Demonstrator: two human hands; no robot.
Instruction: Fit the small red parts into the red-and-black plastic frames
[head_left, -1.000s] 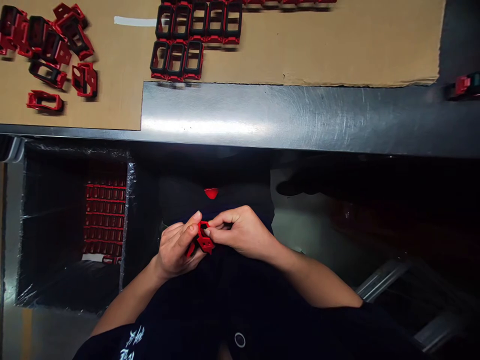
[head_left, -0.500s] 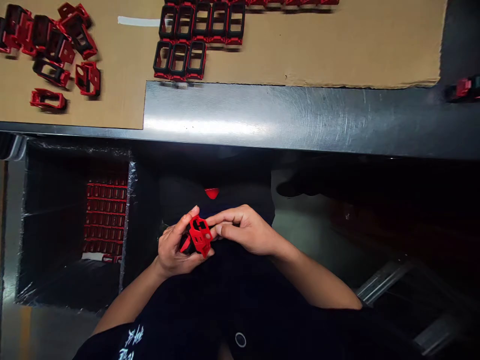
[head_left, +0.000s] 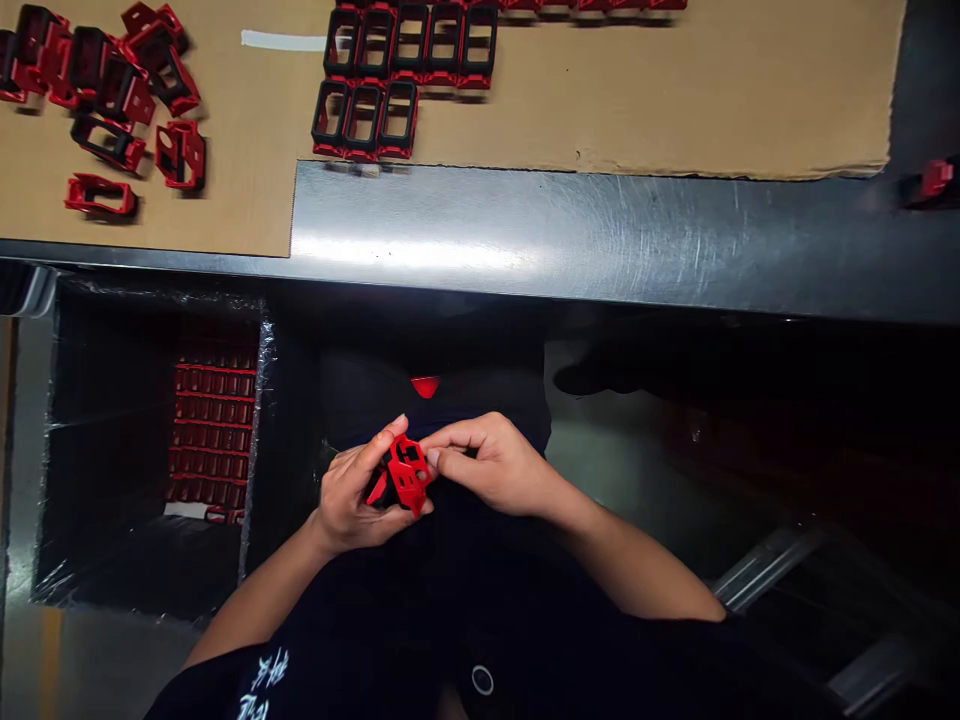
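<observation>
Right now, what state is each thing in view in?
Left hand: closed around the held part
Right hand: thumb and forefinger at its edge, grip unclear
Held part: tilted
Loose parts: jumbled on cardboard
Lined-up parts: set in rows
Black box: open
Boxed parts: in rows

Brown cardboard [head_left: 675, 90] on a scratched metal table [head_left: 525, 220], white strip [head_left: 281, 40] on the cardboard, dark film-wrapped box [head_left: 97, 430]
</observation>
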